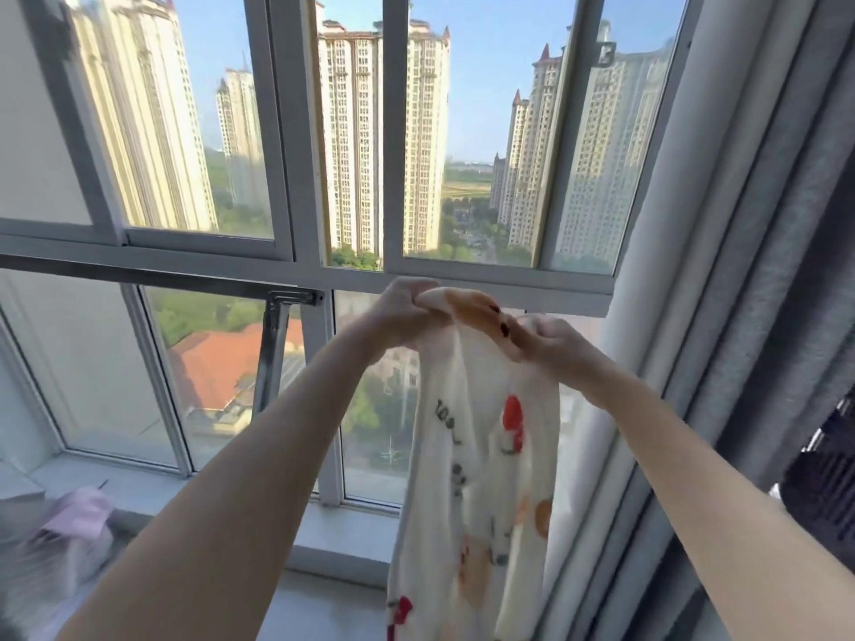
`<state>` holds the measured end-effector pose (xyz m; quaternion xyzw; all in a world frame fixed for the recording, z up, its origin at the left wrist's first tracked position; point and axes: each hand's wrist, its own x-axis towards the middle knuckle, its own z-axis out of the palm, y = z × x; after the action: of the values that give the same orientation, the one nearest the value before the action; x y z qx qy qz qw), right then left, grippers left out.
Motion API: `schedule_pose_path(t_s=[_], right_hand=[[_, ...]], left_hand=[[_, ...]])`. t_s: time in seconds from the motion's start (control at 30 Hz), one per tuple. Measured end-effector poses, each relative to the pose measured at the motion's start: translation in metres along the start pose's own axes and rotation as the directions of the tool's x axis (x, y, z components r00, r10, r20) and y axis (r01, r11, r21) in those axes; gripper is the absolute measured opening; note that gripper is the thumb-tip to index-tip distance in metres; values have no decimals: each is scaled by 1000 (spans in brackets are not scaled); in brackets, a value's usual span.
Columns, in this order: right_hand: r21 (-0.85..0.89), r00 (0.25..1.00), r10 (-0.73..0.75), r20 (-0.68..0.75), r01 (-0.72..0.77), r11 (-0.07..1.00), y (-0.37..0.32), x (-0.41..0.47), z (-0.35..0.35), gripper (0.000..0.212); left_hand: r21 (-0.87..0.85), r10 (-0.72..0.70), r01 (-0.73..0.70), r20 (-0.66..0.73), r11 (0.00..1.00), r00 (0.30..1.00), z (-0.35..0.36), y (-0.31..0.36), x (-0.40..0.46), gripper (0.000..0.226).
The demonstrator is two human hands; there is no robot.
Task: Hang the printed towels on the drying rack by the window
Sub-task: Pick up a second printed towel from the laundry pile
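A cream printed towel with red and orange shapes hangs in front of the window. My left hand grips its top edge on the left, and my right hand grips the same edge on the right. The cloth is bunched between the two hands and drapes down below them. The drying rack's metal bar runs horizontally along the window to the left of my hands, with a slanted metal leg under its right end. The towel is held to the right of the bar's end and does not touch it.
Pink and pale cloth lies blurred on the window sill at the lower left. A grey curtain hangs along the right side. The white window frame crosses just behind my hands.
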<state>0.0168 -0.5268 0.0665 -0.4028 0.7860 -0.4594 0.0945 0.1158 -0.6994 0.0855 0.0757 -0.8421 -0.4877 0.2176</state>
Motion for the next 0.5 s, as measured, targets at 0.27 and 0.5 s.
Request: schedule_pose_path(t_s=[0.27, 0.5], right_hand=[[-186, 1000, -27, -14, 24, 982, -20, 13, 38, 11], [275, 973, -80, -217, 139, 951, -48, 36, 35, 38]], left_hand=[[-35, -1, 2, 35, 999, 999, -8, 13, -4, 24], [250, -351, 272, 364, 929, 863, 0, -62, -30, 46]])
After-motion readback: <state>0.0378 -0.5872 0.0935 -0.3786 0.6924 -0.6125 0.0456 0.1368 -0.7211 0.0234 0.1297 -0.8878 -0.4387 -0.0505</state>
